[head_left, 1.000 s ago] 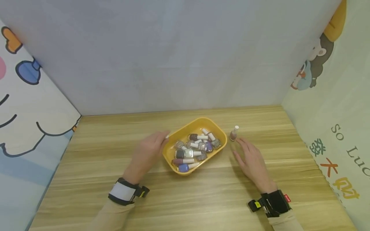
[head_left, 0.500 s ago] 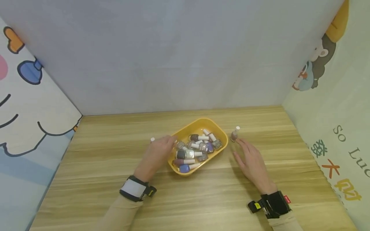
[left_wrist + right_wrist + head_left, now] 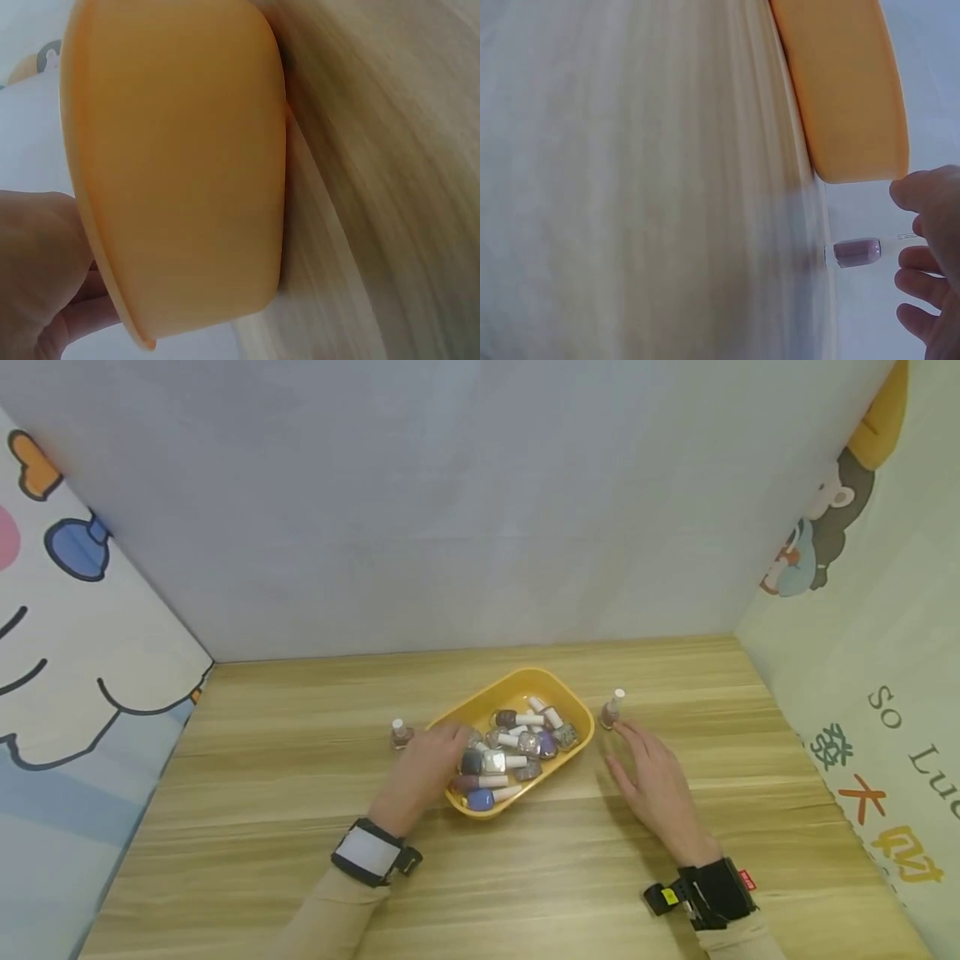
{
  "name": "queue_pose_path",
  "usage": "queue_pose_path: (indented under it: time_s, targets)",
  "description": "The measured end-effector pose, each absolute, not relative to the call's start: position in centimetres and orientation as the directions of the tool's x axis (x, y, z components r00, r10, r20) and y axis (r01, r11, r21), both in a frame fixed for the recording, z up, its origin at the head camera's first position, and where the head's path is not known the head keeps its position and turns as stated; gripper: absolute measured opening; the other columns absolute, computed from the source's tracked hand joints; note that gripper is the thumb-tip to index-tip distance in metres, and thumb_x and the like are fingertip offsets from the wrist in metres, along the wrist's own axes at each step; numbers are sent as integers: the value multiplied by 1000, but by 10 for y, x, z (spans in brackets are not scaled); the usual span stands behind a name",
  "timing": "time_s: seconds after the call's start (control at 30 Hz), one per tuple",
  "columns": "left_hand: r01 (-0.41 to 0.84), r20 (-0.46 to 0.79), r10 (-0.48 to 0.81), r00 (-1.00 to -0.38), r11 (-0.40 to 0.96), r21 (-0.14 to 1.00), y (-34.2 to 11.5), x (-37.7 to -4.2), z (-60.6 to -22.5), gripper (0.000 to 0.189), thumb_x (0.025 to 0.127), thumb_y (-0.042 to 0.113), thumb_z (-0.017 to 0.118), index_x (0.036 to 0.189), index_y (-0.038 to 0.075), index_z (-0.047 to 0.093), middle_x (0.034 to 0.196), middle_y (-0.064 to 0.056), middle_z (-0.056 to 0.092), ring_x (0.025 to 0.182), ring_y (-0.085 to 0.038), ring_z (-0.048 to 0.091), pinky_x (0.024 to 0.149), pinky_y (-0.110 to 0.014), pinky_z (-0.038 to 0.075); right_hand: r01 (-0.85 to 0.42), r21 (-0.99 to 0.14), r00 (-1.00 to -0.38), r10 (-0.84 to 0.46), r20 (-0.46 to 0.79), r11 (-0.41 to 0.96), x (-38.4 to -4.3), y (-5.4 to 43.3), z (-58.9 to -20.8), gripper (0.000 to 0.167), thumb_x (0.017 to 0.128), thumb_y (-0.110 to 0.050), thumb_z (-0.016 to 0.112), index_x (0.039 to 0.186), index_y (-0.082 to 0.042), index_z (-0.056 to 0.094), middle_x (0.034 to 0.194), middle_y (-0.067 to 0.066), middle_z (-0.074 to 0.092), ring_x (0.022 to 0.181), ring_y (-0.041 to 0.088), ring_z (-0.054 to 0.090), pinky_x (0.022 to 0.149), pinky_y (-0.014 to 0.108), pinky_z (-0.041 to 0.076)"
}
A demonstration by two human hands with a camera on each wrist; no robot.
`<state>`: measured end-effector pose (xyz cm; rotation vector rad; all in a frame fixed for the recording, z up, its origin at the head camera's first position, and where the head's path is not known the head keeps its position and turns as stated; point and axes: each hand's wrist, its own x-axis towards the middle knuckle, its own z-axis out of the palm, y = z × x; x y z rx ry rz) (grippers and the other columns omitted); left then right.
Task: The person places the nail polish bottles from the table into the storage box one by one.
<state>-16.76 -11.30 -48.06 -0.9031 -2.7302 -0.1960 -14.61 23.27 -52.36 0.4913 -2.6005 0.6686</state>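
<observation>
In the head view my left hand (image 3: 423, 772) reaches over the left end of a yellow plastic basket (image 3: 577, 693), its fingertips in among the bottles and hidden. The left wrist view shows that hand (image 3: 41, 270) at the rim of the basket (image 3: 180, 165); I cannot tell whether it grips anything. Several nail polish bottles (image 3: 492, 762) with white caps lie in the basket. My right hand (image 3: 656, 781) is relaxed, fingertips close to an upright mauve nail polish bottle (image 3: 610, 710). In the right wrist view the bottle (image 3: 857, 252) stands by the loosely bent fingers.
Another nail polish bottle (image 3: 401, 734) stands upright left of the basket, partly behind my left hand. The wood-grain tabletop (image 3: 525, 877) meets a grey backdrop (image 3: 465, 527) at the back. Printed panels (image 3: 847, 635) rise at both sides.
My left hand has moved right, from beside the basket to over its left end, uncovering the upright bottle on the left. My right hand has barely moved.
</observation>
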Motion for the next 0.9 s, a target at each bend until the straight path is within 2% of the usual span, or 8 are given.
queue_pose_path:
  time_s: [0.03, 0.2, 0.47, 0.7, 0.9]
  targets:
    - [602, 283, 566, -774, 797, 51, -112, -168, -480, 51, 75, 25, 90, 111, 2, 64, 101, -12, 68, 86, -25, 68, 72, -38, 62, -428, -375, -854, -231, 466, 822, -146, 233, -524, 55, 92, -9, 73, 141, 7, 53, 139, 30, 57, 126, 48, 56, 106, 65, 45]
    - [611, 285, 572, -769, 789, 63, -110, -168, -482, 37, 80, -1, 84, 112, 3, 64, 100, -10, 67, 88, -23, 66, 75, -36, 60, -427, -380, -855, -231, 464, 820, -147, 232, -524, 55, 93, -10, 73, 141, 7, 52, 140, 31, 56, 127, 48, 55, 107, 65, 44]
    - [612, 301, 563, -770, 785, 99, -109, -168, -486, 44, 78, 17, 90, 112, 3, 65, 98, -8, 68, 87, -22, 66, 76, -34, 60, -428, -380, -855, -231, 465, 820, -146, 227, -522, 55, 93, -9, 74, 141, 7, 53, 141, 30, 56, 127, 48, 56, 106, 65, 45]
    - [623, 327, 576, -750, 780, 56, -106, -169, -488, 21, 92, 10, 77, 110, 3, 68, 96, -8, 71, 86, -22, 69, 77, -33, 61, -426, -381, -857, -230, 462, 820, -146, 226, -522, 55, 93, -10, 74, 141, 7, 53, 140, 30, 56, 127, 48, 55, 106, 65, 45]
    - [614, 324, 563, -760, 786, 74, -104, -170, -489, 16, 94, 10, 74, 108, 3, 70, 99, -9, 74, 87, -23, 71, 79, -34, 61, -433, -381, -853, -234, 467, 817, -147, 226, -524, 55, 93, -11, 74, 141, 7, 53, 141, 30, 55, 127, 47, 55, 107, 64, 45]
